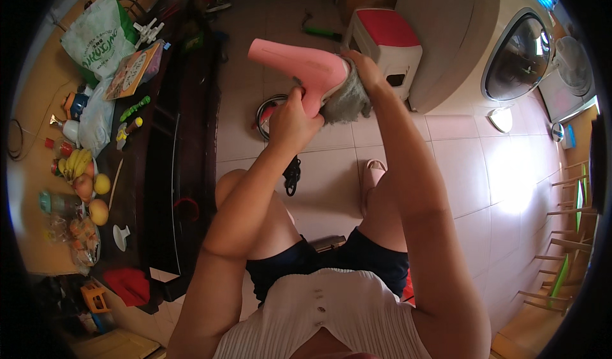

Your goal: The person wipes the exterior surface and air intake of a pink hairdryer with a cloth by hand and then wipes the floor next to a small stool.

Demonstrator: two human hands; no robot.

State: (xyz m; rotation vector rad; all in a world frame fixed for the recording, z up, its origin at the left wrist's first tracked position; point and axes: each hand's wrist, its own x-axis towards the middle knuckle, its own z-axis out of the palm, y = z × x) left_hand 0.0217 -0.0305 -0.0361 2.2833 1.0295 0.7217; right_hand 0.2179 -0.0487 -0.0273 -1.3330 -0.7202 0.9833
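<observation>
A pink hair dryer is held up in front of me, its nozzle towards the upper left. My left hand is closed around its handle. Against the dryer's rear end my right hand presses a grey fluffy cloth, which hangs down below the hand. The fingertips of my right hand are partly hidden behind the cloth and the dryer. Below the dryer, a coiled dark cable lies on the tiled floor, near a round red object with a dark rim, partly covered by my left hand.
On the left, a dark wooden cabinet bears fruit, a green and white bag, bottles and toys. A white stool with a red top stands ahead, beside a large cream appliance with a round dark window. Chairs stand at the far right.
</observation>
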